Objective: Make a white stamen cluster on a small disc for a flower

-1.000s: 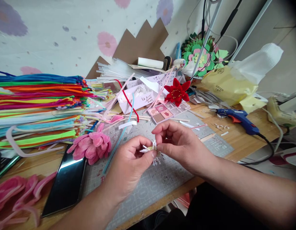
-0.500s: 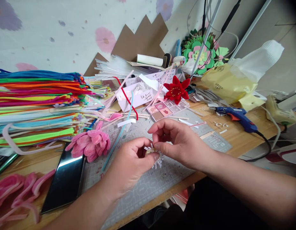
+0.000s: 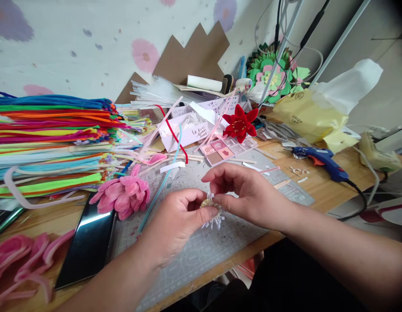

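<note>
My left hand (image 3: 179, 221) pinches a small round fringed flower centre (image 3: 215, 222) between thumb and fingers. Its middle looks yellowish, and short white strands stick out all around. My right hand (image 3: 244, 197) is at its upper right edge, thumb and curled fingers closed on the strands there; the fingertips partly hide it. Both hands are above the grey cutting mat (image 3: 194, 264). Left of them, a pink fuzzy flower (image 3: 123, 197) lies partly over a dark phone (image 3: 87, 247). A light-blue pipe cleaner (image 3: 160, 188) stretches across the mat beside my left hand.
Stacked colourful pipe cleaners (image 3: 48, 138) fill the left. Pink fuzzy strips (image 3: 22, 260) lie at front left. Behind the hands are a makeup palette (image 3: 220, 149), a red flower (image 3: 240, 122) and a white box (image 3: 184, 132). A blue glue gun (image 3: 321, 161) and yellow tissue pack (image 3: 311, 112) are right.
The fringed piece has turned slightly in my fingers, so more of its yellowish middle shows. Both hands stay nearly in place; the view has shifted very slightly.
</note>
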A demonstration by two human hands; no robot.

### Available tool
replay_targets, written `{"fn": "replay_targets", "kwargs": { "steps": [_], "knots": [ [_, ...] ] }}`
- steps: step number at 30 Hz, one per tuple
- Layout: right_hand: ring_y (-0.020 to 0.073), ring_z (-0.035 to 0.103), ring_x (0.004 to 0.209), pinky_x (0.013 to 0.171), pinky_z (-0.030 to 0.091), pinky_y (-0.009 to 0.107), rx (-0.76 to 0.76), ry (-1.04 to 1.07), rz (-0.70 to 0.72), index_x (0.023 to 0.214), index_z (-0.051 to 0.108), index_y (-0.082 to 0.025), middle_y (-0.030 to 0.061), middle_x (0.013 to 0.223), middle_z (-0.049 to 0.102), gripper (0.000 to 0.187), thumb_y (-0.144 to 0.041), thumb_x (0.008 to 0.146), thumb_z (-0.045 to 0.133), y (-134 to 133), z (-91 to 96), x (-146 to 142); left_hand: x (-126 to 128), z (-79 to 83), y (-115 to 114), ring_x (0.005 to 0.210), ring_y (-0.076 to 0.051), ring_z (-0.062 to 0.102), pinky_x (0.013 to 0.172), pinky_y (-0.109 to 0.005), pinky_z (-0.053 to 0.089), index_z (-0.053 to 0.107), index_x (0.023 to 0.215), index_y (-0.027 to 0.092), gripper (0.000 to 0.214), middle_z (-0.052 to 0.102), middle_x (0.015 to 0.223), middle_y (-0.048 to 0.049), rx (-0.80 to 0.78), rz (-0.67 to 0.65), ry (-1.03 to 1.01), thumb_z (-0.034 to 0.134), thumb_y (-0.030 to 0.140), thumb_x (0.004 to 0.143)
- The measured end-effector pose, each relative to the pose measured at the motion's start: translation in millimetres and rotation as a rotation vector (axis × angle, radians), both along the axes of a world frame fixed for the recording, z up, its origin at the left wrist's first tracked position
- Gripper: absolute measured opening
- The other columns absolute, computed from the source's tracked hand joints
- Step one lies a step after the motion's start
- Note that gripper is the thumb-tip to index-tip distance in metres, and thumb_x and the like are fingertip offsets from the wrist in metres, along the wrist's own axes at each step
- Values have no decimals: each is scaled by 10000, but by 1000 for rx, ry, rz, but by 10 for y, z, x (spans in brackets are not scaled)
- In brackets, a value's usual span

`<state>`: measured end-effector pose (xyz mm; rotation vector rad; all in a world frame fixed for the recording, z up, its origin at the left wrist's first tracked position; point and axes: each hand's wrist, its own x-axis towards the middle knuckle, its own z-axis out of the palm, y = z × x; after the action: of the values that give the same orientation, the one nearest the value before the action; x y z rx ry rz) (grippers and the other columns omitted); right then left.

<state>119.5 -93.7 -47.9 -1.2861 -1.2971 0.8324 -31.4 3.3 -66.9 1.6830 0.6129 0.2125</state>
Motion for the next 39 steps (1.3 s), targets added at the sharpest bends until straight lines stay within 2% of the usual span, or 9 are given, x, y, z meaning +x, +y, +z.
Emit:
{"fn": "replay_targets", "kwargs": {
  "steps": [6,12,16,22,26,31,34,39],
  "knots": [
    [121,560,723,652,463,267,-47,140,58,1019,557,-140,25,841,600,241,-131,781,588,13,39,39,3,36,9,649,-121,387,570,-256,306,589,717,173,248,455,668,39,-45,-11,0,672,395,790],
    [113,512,634,602,433,267,-85,67,-20,981,557,-146,-18,724,555,251,-112,736,598,65,9,-20,13,26,30,659,-126,378,573,-259,289,619,722,161,264,458,666,31,-5,-35,8,646,407,812],
    [108,502,633,584,401,259,-106,166,-45,969,566,-154,-21,724,547,226,-151,746,601,63,-10,15,10,3,36,662,-121,366,595,-252,307,609,716,173,222,444,671,41,-56,-6,-63,628,360,834],
    [122,573,700,672,448,283,-86,269,-64,969,584,-157,-2,754,595,195,-196,780,604,44,8,42,0,-1,30,709,-137,416,643,-264,338,652,785,183,191,520,718,26,-69,9,-77,608,357,851],
    [124,551,675,628,440,279,-102,193,-79,991,579,-154,-3,759,587,257,-234,760,658,67,-2,4,9,12,34,717,-142,439,653,-267,350,646,767,178,166,551,734,18,-53,35,-76,630,335,822],
    [115,549,667,635,460,277,-108,72,-62,995,569,-156,-4,781,599,276,-136,726,628,66,16,-19,19,16,56,671,-134,388,593,-262,297,598,705,173,177,454,669,34,29,15,-32,635,318,800],
    [126,569,710,674,477,285,-86,-80,-71,1016,585,-156,7,822,619,319,-96,705,620,49,19,-26,23,23,52,648,-129,371,574,-261,280,574,680,174,184,432,650,39,81,23,-15,630,311,788],
    [118,565,683,650,470,264,-72,-256,-78,1010,596,-178,-26,755,597,367,-28,676,569,48,-20,-51,31,39,25,620,-129,385,550,-262,285,560,654,177,181,441,623,37,172,42,20,603,303,776]
  ]
}}
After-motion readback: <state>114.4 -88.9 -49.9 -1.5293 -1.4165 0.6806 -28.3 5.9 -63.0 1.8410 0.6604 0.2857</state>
